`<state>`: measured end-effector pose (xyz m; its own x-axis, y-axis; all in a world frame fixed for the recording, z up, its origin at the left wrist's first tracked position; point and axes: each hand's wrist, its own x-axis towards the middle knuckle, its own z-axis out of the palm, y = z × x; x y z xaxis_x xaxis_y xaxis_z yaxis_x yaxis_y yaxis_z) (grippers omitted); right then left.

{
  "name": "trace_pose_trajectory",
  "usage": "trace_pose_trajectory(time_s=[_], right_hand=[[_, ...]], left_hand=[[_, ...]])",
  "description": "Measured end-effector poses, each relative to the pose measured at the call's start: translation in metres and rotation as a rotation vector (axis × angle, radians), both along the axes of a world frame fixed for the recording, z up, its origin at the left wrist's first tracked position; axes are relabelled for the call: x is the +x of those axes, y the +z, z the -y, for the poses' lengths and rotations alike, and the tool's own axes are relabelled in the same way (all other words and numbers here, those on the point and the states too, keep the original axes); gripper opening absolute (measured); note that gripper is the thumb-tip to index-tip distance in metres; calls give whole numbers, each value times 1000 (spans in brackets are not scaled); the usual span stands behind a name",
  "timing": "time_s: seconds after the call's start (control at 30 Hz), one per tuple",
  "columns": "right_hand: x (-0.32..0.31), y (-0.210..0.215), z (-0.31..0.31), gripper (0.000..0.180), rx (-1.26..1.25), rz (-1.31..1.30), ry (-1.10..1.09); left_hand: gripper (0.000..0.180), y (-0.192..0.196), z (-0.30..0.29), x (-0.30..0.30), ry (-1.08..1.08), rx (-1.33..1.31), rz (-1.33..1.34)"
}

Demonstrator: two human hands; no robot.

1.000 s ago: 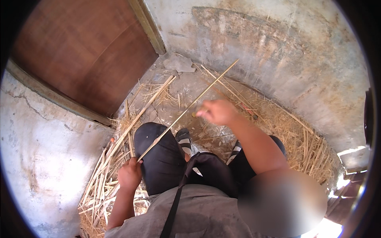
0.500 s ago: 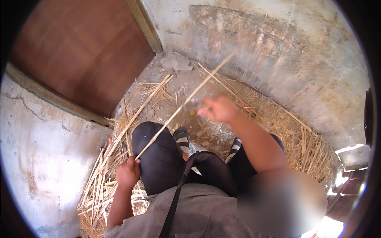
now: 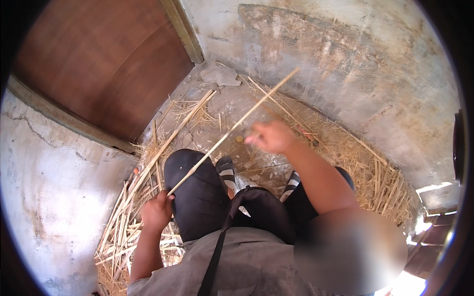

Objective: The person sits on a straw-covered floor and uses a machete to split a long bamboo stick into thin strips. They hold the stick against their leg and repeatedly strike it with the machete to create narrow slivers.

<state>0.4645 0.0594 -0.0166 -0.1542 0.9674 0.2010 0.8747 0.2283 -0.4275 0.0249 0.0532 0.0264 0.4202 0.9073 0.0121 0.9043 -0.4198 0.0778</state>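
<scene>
My left hand (image 3: 157, 211) is closed round the lower end of a long, thin bamboo stick (image 3: 232, 129). The stick slants across my left knee and up to the right, with a node showing above the knee. To the right of its middle, my right hand (image 3: 270, 136) is raised with the fingers curled in. Those fingers are slightly smeared, and whatever they may hold cannot be made out. A gap shows between this hand and the stick.
Split bamboo strips (image 3: 121, 241) lie heaped on my left. Pale shavings (image 3: 355, 167) and more strips spread along the right wall (image 3: 316, 54). A brown door panel (image 3: 103, 64) stands at the far left. A small yellow disc (image 3: 239, 139) lies on the floor.
The stick's far tip has shifted slightly right and down. My left hand has moved a little left and up, still holding it. My right hand stays almost in place.
</scene>
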Motion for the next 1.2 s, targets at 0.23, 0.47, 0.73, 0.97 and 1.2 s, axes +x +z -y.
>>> trace_pose_trajectory(time_s=[0.23, 0.47, 0.73, 0.97, 1.2], right_hand=[[59, -24, -2, 62, -51, -201, -482], [3, 2, 0, 59, -59, -63, -34], [65, -20, -8, 61, -96, -232, -536], [-5, 21, 4, 56, -120, -18, 27], [69, -13, -12, 65, -138, -262, -696]], left_hand=[[25, 13, -8, 7, -8, -66, -8], [27, 3, -13, -2, -16, -146, 85], [26, 10, -12, 4, -29, -75, 22], [23, 9, -15, -1, -53, -177, 75], [25, 5, -13, 3, -29, -94, 64]])
